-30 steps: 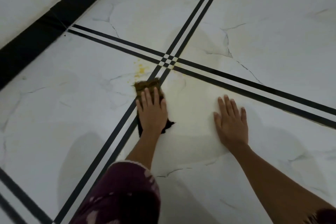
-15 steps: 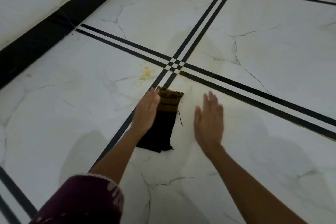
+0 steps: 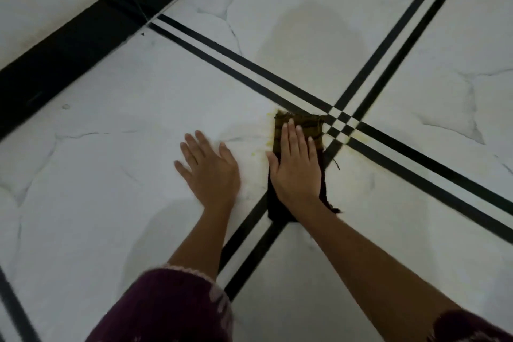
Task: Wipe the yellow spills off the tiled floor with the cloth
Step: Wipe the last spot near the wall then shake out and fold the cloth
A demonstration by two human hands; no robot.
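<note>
A dark cloth with a yellow-stained far end lies flat on the white tiled floor, just left of the crossing of black tile lines. My right hand presses flat on the cloth, fingers together and pointing away from me. Yellow spill shows as specks along the cloth's left edge, and a faint yellow streak lies on the black lines to its right. My left hand rests flat on the bare tile to the left of the cloth, fingers spread, holding nothing.
A black skirting band runs along the wall at the upper left. Double black lines cross the floor diagonally. Dull damp patches show on the tiles beyond the cloth. My dark red sleeves fill the bottom edge.
The cloth went from under my left hand to under my right hand and now covers the yellow specks. My left hand moved off it onto the tile at the left.
</note>
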